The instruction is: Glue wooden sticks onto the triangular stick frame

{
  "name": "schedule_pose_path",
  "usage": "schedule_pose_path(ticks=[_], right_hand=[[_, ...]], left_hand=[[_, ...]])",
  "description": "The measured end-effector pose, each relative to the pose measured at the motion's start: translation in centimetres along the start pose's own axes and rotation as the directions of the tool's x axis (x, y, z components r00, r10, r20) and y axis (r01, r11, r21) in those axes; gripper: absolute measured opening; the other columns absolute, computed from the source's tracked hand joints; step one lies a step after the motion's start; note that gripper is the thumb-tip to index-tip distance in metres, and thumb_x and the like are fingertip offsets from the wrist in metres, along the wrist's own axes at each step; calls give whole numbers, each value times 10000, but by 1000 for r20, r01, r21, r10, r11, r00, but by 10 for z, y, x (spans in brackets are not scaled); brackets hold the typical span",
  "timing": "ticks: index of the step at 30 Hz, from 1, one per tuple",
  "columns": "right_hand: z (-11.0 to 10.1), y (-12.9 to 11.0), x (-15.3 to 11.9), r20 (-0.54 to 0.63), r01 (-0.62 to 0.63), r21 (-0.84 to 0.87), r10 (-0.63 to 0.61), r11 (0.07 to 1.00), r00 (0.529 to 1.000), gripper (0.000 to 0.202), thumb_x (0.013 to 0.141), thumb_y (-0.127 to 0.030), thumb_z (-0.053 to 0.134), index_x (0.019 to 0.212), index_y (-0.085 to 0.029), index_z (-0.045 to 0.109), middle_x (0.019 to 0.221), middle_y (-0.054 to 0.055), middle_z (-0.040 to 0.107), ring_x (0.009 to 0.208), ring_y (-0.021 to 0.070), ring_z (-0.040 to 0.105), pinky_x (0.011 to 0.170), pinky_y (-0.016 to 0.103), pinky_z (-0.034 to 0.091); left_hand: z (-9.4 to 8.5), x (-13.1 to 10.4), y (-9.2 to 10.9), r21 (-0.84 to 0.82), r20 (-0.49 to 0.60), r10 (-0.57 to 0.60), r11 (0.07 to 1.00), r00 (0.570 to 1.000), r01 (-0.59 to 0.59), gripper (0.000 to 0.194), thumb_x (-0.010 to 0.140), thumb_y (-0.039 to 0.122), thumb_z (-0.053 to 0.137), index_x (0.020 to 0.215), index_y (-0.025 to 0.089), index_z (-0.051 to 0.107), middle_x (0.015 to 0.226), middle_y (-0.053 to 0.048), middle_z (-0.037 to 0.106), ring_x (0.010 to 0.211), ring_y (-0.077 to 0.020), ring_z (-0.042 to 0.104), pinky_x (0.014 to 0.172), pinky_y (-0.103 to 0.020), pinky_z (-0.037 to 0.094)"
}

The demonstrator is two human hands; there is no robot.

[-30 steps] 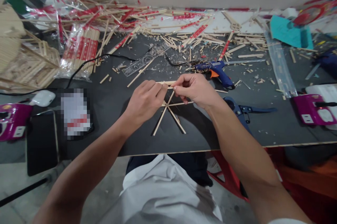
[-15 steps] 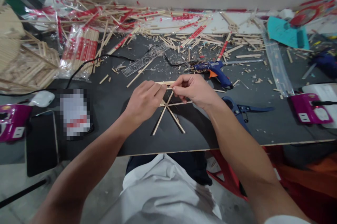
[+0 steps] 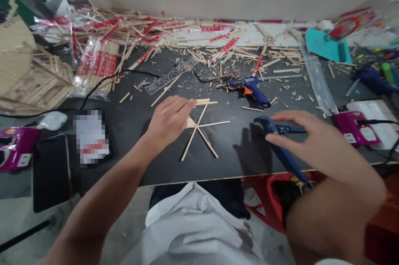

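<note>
Near the table's front edge lies a star-shaped frame of thin wooden sticks (image 3: 204,137), its spokes meeting at one centre. My left hand (image 3: 171,119) covers its upper left part, with fingers closed on light wooden sticks (image 3: 207,102) whose ends poke out to the right. To the right, my right hand (image 3: 307,136) is spread around the blue cutters (image 3: 282,153), thumb and fingers apart. The hand is slightly blurred, and whether it touches the cutters is hard to tell.
A blue glue gun (image 3: 254,90) lies beyond the frame among stick offcuts. Wrapped chopsticks (image 3: 98,63) and a wooden construction (image 3: 37,78) stand at left. A phone (image 3: 51,173) and a purple power socket (image 3: 357,127) flank the table's two sides.
My right hand has left the sticks, moved right to the cutters and opened. My left hand stays at the frame. The view has shifted slightly.
</note>
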State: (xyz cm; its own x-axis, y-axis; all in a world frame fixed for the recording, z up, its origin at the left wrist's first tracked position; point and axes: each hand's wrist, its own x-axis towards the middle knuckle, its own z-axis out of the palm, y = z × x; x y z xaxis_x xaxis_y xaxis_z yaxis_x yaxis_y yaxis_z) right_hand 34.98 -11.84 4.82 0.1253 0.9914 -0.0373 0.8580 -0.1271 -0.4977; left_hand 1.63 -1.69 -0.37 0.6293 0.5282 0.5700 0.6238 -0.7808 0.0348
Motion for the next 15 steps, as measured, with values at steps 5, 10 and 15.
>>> schedule_pose_path(ticks=[5, 10, 15], right_hand=[[14, 83, -32, 133, -44, -218, 74, 975, 988, 997, 648, -628, 779, 1498, -252, 417, 1593, 212, 419, 1503, 480, 346, 1179, 666, 367], [12, 98, -33, 153, 90, -275, -48, 957, 987, 807, 845, -559, 620, 1506, -142, 417, 1494, 262, 492, 1437, 515, 416, 1166, 656, 381], [5, 80, -43, 219, 111, -305, -44, 946, 975, 591, 930, -517, 505, 1378, -133, 547, 1290, 259, 612, 1225, 476, 595, 1048, 617, 471]], left_hand=[[4, 0, 0, -2, -46, 31, 1000, 998, -31, 266, 955, 19, 448, 1078, 136, 653, 844, -50, 727, 738, -170, 624, 721, -297, 498], [4, 2, 3, 21, -100, 54, 998, 993, -53, 267, 948, 9, 449, 1078, 126, 651, 807, -44, 718, 695, -167, 608, 708, -296, 502], [1, 3, 4, 21, -78, 17, 1000, 997, -16, 249, 966, 28, 447, 1056, 120, 660, 801, -48, 712, 717, -172, 628, 710, -291, 504]])
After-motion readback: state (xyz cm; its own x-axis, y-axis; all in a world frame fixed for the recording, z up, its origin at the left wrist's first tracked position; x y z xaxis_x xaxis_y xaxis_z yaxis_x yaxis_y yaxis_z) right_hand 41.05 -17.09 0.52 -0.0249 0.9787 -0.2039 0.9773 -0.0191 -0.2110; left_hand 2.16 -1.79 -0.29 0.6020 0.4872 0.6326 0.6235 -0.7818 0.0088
